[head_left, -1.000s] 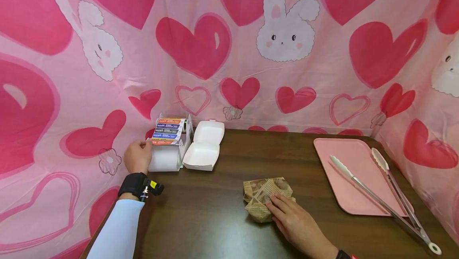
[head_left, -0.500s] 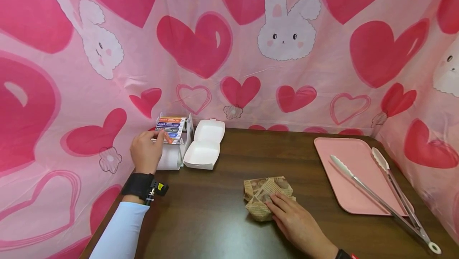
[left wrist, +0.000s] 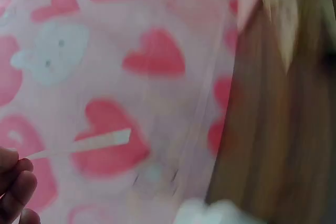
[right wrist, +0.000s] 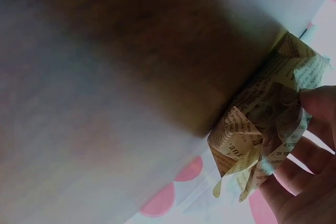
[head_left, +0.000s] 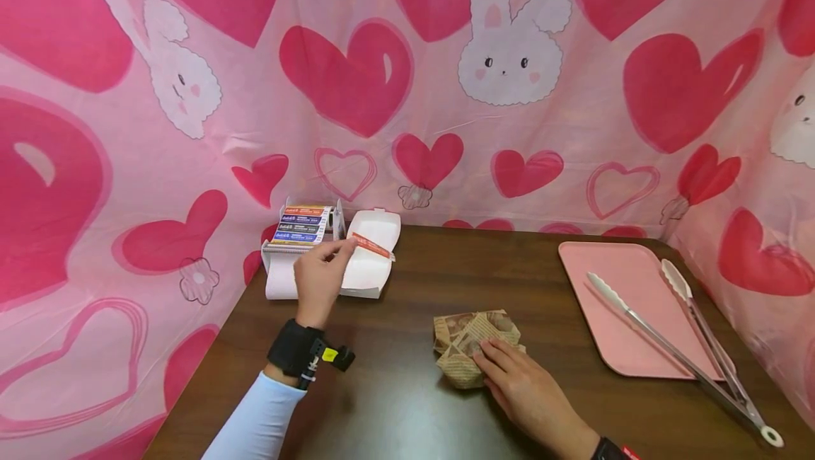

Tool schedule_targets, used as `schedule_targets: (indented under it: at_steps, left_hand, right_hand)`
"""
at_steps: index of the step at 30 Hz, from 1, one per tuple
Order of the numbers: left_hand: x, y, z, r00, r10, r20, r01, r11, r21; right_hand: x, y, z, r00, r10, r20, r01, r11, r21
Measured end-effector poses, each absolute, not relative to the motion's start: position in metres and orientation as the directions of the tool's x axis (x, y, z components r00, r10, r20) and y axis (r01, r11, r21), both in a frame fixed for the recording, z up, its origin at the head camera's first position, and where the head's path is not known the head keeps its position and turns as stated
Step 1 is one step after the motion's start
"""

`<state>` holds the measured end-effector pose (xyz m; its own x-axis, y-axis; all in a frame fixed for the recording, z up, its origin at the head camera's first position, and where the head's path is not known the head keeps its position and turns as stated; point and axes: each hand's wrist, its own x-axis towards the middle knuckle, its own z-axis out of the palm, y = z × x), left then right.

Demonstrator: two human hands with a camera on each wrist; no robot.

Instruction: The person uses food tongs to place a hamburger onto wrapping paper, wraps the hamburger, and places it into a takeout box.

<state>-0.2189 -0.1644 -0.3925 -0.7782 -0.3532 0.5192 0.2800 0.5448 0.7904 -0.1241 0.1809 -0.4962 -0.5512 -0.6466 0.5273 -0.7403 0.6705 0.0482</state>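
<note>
My left hand [head_left: 318, 283] pinches one end of a narrow orange sticker [head_left: 372, 245]; the strip sticks out to the right, in front of the white takeout box. In the left wrist view the fingertips [left wrist: 18, 187] hold this strip and its pale side shows. A package wrapped in brown newsprint-patterned paper [head_left: 461, 368] lies on the table. Across its folded top rest the extended fingers of my right hand [head_left: 528, 400]. The right wrist view shows the folded paper flaps [right wrist: 241, 145] near those fingers. What the paper wraps is hidden.
A label dispenser [head_left: 296, 226] with several coloured stickers stands at the back left, beside an open white takeout box [head_left: 376, 226]. Long metal tongs [head_left: 671, 350] lie across a pink tray [head_left: 627, 262] on the right. A heart-and-rabbit patterned curtain [head_left: 439, 92] stands behind the table.
My left hand has pulled the orange sticker off the dispenser and carried it to the right, in front of the takeout box. The right hand has stayed on the wrapped package.
</note>
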Motion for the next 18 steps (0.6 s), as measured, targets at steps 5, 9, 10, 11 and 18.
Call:
schedule_targets:
  at_steps: [5, 9, 10, 11, 18]
  left_hand:
    - [-0.207, -0.116, -0.407, -0.916, -0.278, 0.291, 0.213, 0.279, 0.937]
    - [-0.199, -0.082, -0.425, -0.979, -0.175, 0.107, 0.084, 0.132, 0.988]
    - [-0.198, -0.075, -0.429, -0.986, -0.152, 0.068, 0.052, 0.112, 0.992]
    - [-0.197, -0.068, -0.433, -0.99, -0.135, 0.032, 0.019, 0.099, 0.995]
    - [-0.191, -0.031, -0.454, -0.993, -0.09, -0.073, -0.079, 0.06, 0.995]
  right_hand:
    - [-0.124, 0.182, -0.496, -0.555, -0.646, 0.524, -0.739, 0.672, 0.046]
    - [-0.124, 0.182, -0.496, -0.559, -0.645, 0.521, -0.736, 0.675, 0.046]
    - [-0.124, 0.182, -0.496, -0.559, -0.645, 0.521, -0.736, 0.675, 0.047]
    - [-0.124, 0.182, -0.496, -0.559, -0.644, 0.522, -0.736, 0.676, 0.047]
    - [-0.123, 0.181, -0.496, -0.568, -0.642, 0.516, -0.73, 0.682, 0.045]
